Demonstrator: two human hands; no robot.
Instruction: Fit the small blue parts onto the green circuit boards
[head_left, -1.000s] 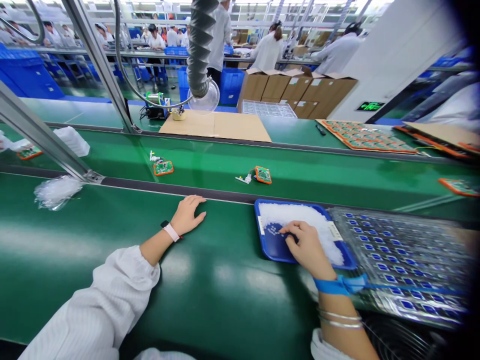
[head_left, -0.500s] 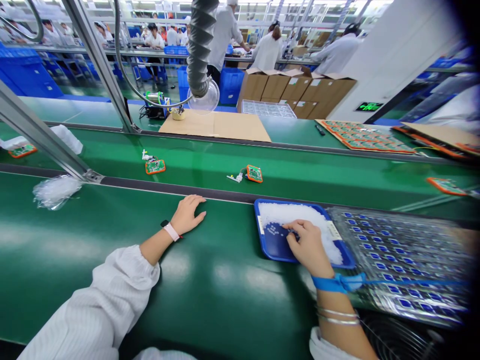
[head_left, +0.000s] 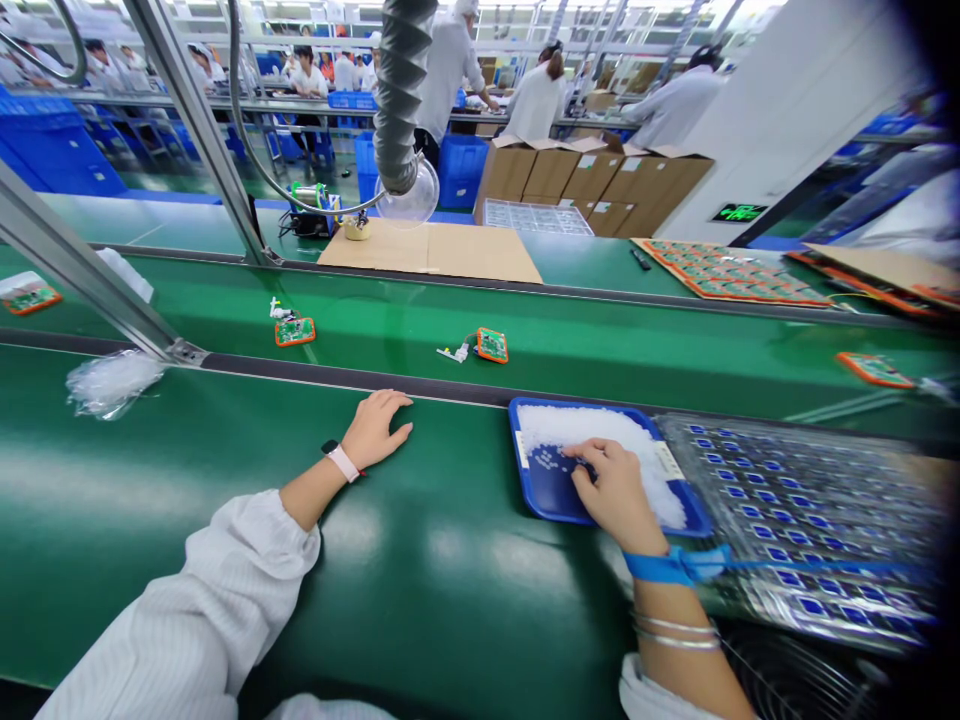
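Observation:
My left hand (head_left: pixel 377 428) rests on the green table (head_left: pixel 420 580) by the dark rail, fingers apart and holding nothing. Over the blue tray (head_left: pixel 551 497) on the right is my right hand (head_left: pixel 615 485), its fingers spread and bent, with the index fingertip down among small white pieces (head_left: pixel 547 458). Nothing shows between its thumb and fingers. White pieces (head_left: pixel 577 425) are heaped along the tray's back and right side. Beyond the rail, a circuit board with an orange edge (head_left: pixel 493 345) and another such board (head_left: pixel 295 331) lie on the green belt, each with a white connector part beside it.
A clear plastic tray with blue squares (head_left: pixel 780 520) lies right of the blue tray. Crumpled plastic (head_left: pixel 114 382) sits at the left by a metal post (head_left: pixel 199 125). A grey duct (head_left: pixel 403 100) hangs above cardboard (head_left: pixel 442 250). People work in the background.
The boards on the green belt have shifted slightly to the left. Both of my hands have stayed almost where they were.

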